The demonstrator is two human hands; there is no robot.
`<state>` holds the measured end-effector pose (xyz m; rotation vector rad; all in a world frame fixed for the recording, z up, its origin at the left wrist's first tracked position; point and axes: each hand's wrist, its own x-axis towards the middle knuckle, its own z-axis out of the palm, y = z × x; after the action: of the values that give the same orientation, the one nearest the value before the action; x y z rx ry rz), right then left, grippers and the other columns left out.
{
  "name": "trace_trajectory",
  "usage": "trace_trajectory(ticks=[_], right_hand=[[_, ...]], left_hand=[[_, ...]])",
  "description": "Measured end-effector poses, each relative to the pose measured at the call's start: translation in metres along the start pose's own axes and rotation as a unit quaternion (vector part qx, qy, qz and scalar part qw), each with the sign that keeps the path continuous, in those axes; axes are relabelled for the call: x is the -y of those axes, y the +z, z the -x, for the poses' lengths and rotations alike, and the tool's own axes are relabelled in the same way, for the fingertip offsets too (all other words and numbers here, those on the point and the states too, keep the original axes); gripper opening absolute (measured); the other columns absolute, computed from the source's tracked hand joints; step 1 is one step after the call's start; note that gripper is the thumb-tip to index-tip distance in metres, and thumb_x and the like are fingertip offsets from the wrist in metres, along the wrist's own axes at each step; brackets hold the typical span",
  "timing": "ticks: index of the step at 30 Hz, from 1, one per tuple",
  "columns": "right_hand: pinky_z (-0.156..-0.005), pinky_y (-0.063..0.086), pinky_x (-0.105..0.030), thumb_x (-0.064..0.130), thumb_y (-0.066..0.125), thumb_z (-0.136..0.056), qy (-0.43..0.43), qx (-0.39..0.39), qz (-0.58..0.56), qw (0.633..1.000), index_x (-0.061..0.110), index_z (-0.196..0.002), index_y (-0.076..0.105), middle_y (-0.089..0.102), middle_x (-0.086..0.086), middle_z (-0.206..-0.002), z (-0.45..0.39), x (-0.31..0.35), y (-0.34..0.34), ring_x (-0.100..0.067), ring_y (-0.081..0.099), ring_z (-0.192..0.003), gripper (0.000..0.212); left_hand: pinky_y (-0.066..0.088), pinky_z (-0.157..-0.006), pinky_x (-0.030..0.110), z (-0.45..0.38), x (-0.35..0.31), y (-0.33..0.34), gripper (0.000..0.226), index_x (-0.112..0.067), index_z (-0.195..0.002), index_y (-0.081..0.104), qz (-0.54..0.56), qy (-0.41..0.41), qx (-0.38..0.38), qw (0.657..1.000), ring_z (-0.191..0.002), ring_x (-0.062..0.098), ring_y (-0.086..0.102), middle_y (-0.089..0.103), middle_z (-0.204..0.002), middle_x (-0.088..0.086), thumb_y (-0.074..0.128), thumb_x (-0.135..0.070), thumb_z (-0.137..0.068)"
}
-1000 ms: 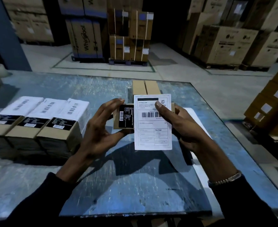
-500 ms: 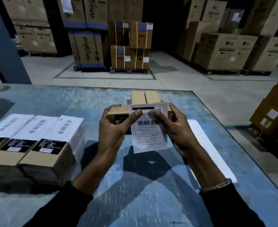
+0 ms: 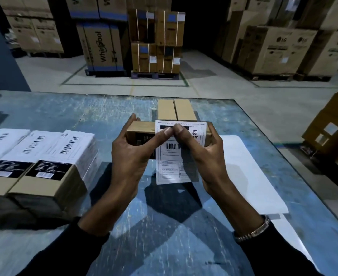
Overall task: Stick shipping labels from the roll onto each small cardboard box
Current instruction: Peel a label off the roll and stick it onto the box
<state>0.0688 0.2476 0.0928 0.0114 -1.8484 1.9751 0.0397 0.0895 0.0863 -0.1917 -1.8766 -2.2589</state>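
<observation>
Small cardboard box (image 3: 142, 127) and shipping label (image 3: 179, 156), both hands engaged, held above the blue tabletop (image 3: 164, 226).

Left hand (image 3: 131, 156): fingers curled round the box's left end, thumb pressing the label's top edge. Right hand (image 3: 206, 154): fingers wrapped behind the box's right end, thumb beside the left thumb on the label. Label: white, barcoded, top strip on the box, lower part hanging free below it between the palms. Just beyond the hands: two plain boxes (image 3: 176, 110), side by side, touching. Left of the left hand: row of labelled boxes (image 3: 50, 166), white labels on top. Right of the right hand: white sheet (image 3: 249, 172), flat on the tabletop. Right wrist: metal bracelet (image 3: 253, 230).
</observation>
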Motion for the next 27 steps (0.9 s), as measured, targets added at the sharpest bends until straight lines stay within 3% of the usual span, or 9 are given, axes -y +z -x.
trace_trajectory(ticks=[3, 6, 10, 17, 21, 27], right_hand=[[-0.086, 0.065, -0.042, 0.046, 0.084, -0.081, -0.031, -0.006, 0.015, 0.999, 0.018, -0.112, 0.066, 0.080, -0.003, -0.103, 0.003, 0.001, 0.000, -0.021, 0.079, -0.099, 0.046], [-0.081, 0.063, -0.031, 0.043, 0.083, -0.084, -0.056, -0.007, 0.014, 0.998, 0.016, -0.112, 0.064, 0.079, -0.001, -0.100, 0.005, 0.004, 0.001, -0.019, 0.078, -0.096, 0.043], [-0.077, 0.061, -0.028, 0.038, 0.081, -0.089, -0.094, -0.009, 0.030, 0.995, 0.012, -0.112, 0.061, 0.077, 0.000, -0.097, 0.008, 0.002, 0.000, -0.018, 0.077, -0.091, 0.040], [-0.074, 0.060, -0.028, 0.041, 0.080, -0.090, -0.104, -0.004, 0.050, 0.993, 0.019, -0.108, 0.059, 0.075, 0.002, -0.096, 0.009, -0.002, 0.002, -0.019, 0.077, -0.090, 0.035], [-0.075, 0.059, -0.029, 0.048, 0.079, -0.086, -0.078, 0.010, 0.057, 0.995, 0.024, -0.106, 0.061, 0.075, 0.002, -0.097, 0.007, -0.002, 0.001, -0.016, 0.076, -0.091, 0.036], [-0.069, 0.054, -0.026, 0.033, 0.073, -0.093, -0.077, 0.013, 0.051, 0.996, 0.017, -0.103, 0.059, 0.071, -0.006, -0.092, 0.006, -0.006, 0.001, -0.015, 0.070, -0.085, 0.024]], left_hand=[[0.058, -0.107, 0.040, 0.005, -0.002, 0.003, 0.119, -0.024, -0.161, 0.044, 0.012, 0.007, -0.008, 1.000, -0.119, 0.004, 0.071, 0.076, -0.121, -0.017, 0.099, -0.054, -0.060], [0.058, -0.107, 0.044, 0.010, -0.003, 0.004, 0.111, -0.029, -0.155, 0.051, 0.013, 0.018, -0.017, 1.000, -0.118, 0.008, 0.072, 0.075, -0.124, -0.008, 0.098, -0.058, -0.059], [0.060, -0.101, 0.053, 0.014, -0.004, 0.006, 0.092, -0.030, -0.143, 0.054, 0.035, 0.017, -0.008, 0.999, -0.110, 0.016, 0.076, 0.078, -0.115, -0.004, 0.099, -0.047, -0.065], [0.060, -0.098, 0.060, 0.014, 0.000, 0.008, 0.089, -0.025, -0.139, 0.055, 0.071, 0.027, -0.030, 0.997, -0.108, 0.023, 0.075, 0.076, -0.112, 0.002, 0.099, -0.034, -0.063], [0.059, -0.094, 0.065, 0.014, 0.004, 0.006, 0.084, -0.029, -0.134, 0.058, 0.068, 0.037, -0.047, 0.996, -0.105, 0.024, 0.074, 0.074, -0.105, -0.005, 0.098, -0.039, -0.061], [0.064, -0.088, 0.058, 0.013, 0.005, 0.007, 0.075, -0.025, -0.130, 0.058, 0.065, 0.047, -0.060, 0.995, -0.100, 0.017, 0.075, 0.073, -0.102, -0.012, 0.098, -0.031, -0.066]])
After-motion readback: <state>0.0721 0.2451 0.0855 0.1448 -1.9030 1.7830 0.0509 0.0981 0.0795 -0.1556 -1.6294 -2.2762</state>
